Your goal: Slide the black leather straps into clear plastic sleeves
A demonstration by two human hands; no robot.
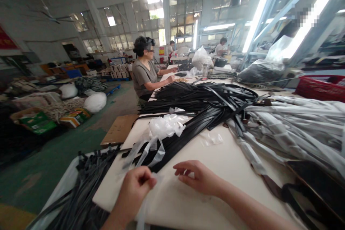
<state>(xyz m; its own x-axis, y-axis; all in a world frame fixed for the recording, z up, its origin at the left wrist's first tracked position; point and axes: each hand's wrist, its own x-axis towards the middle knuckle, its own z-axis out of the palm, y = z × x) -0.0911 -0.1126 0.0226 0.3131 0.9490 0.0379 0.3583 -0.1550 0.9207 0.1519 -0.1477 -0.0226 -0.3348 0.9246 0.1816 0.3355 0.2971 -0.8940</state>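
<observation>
My left hand [138, 188] is closed over the near left part of the table, pinching a strip of clear plastic film [142, 211] that hangs below it. Beside it, my right hand [198, 176] hovers over the white tabletop [185, 208], fingers curved and apart, with nothing in them. Just beyond the hands lies a crumpled heap of clear plastic sleeves [164, 126], with loose strips trailing toward my left hand. A thick bundle of black straps [188, 134] runs diagonally across the table behind them. One small flat plastic piece [211, 139] rests near the middle.
Plastic-wrapped straps [285, 129] are heaped along the right side, near a red basket [320, 87]. More black straps [88, 183] fill a lined container below the left table edge. A co-worker [145, 68] works at the far left side. A cardboard sheet [118, 129] adjoins the table.
</observation>
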